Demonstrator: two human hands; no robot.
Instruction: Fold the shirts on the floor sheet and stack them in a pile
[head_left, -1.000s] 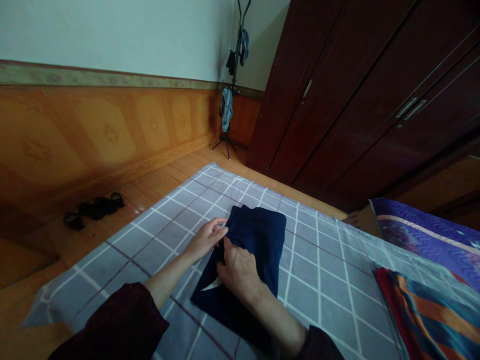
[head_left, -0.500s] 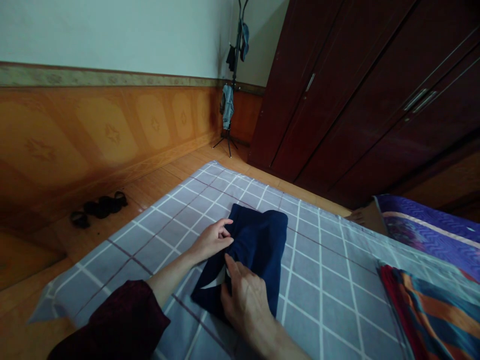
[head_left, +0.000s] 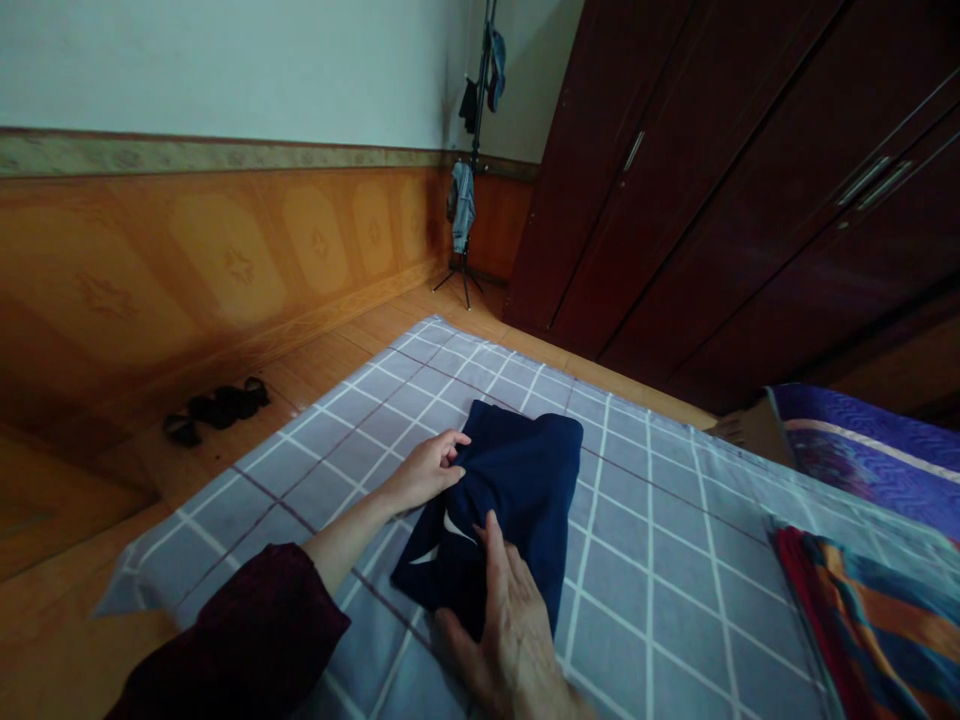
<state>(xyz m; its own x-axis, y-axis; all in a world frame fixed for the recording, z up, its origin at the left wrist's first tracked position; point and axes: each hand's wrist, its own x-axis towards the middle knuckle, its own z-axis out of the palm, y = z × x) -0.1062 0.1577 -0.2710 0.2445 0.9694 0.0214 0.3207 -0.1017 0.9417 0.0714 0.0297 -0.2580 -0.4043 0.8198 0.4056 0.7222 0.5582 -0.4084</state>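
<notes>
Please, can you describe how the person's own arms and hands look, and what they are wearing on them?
Both hands are bare: the left hand and the right hand show no glove, and I see no ring or watch. The left forearm is bare up to a dark maroon sleeve, which looks loose and soft. The right sleeve is out of view.

Soft, dim indoor light is spreading evenly across the room, and the pale green wall [head_left: 225, 60] is catching most of it. The dark red wooden wardrobe [head_left: 720, 200] is sinking into shadow, the dark navy cloth [head_left: 517, 480] is losing its fold detail, and wide-angle distortion is bending the orange wood-panelled wainscot [head_left: 187, 270] toward the frame edges.
</notes>
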